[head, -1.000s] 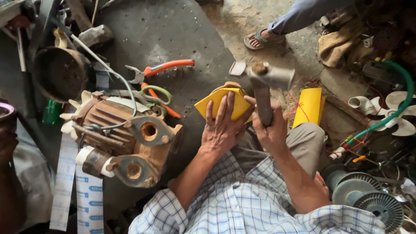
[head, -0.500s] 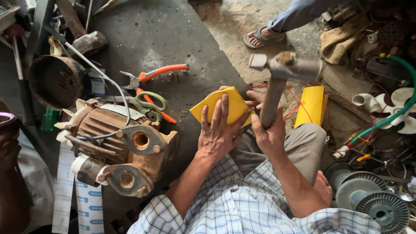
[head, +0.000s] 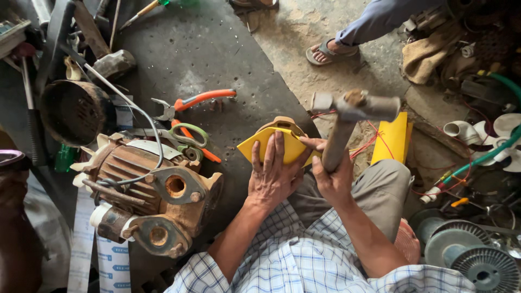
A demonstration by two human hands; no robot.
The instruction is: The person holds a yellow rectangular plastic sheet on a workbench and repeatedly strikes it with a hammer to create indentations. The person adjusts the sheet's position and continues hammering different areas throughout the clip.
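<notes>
At the far left, part of another person's arm (head: 13,217) showed at the frame's edge. Beside it a rusty electric motor (head: 149,198) lay on the dark floor (head: 217,49), a grey cable looping over its housing, with a round dark metal cover (head: 73,111) behind it. Just right of the motor lay orange-handled pliers (head: 192,102) and green-handled scissors (head: 190,135).

Near the middle, the left hand (head: 271,176) lay flat and open, fingers spread, pressing down on a folded yellow sheet (head: 266,145) that covered a tan, rounded part (head: 282,123) resting on the floor in front of the person's knee. The thumb of the right hand touched the sheet's right edge.

The right hand (head: 332,176) was closed around the wooden handle of a hammer (head: 353,111), held upright with its metal head raised above the sheet. Right of the hammer another yellow piece (head: 392,138) stood by the knee, with red wire beside it. Further back a second person's sandalled foot (head: 328,51) rested on the concrete. At the far right lay a white plastic fan blade (head: 491,133), a green hose (head: 502,144) and grey ribbed discs (head: 472,255).
</notes>
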